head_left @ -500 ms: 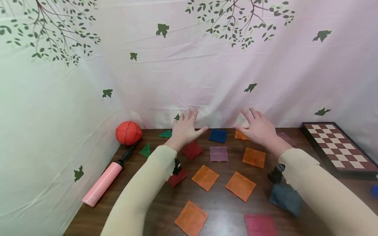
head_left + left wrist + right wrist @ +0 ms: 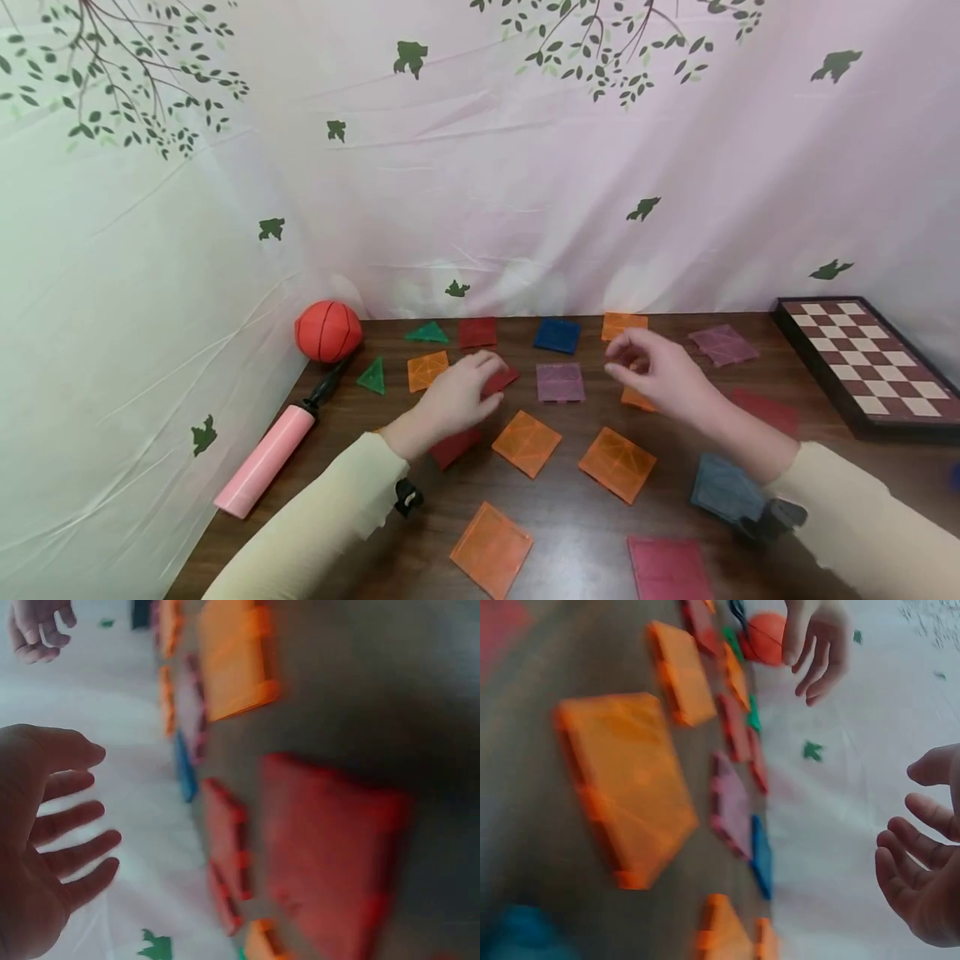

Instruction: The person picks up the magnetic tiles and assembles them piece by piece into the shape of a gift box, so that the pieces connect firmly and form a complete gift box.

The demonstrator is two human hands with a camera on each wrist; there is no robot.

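Note:
Both hands hover over a dark wooden table strewn with flat translucent magnetic tiles. My left hand (image 2: 457, 396), fingers relaxed and holding nothing, is over the red tiles on the left; one red tile (image 2: 455, 447) shows just below it, and the same hand (image 2: 45, 840) appears with spread fingers in the left wrist view. My right hand (image 2: 663, 371), loosely curled and holding nothing, overlaps an orange tile (image 2: 637, 400) in the head view. Between the hands lie a purple tile (image 2: 559, 382), a blue tile (image 2: 557, 336) and an orange tile (image 2: 527, 443).
A pink hand pump (image 2: 266, 462) and a red ball (image 2: 327, 332) lie at the left edge. On the right sits a checkered board (image 2: 870, 358). Green triangle tiles (image 2: 372, 377) are at the back left. A printed white curtain (image 2: 480, 183) hangs behind the table.
Both hands have come down and back from near the curtain and moved apart slightly. Their fingers, spread before, are now more curled. The tiles stay where they were.

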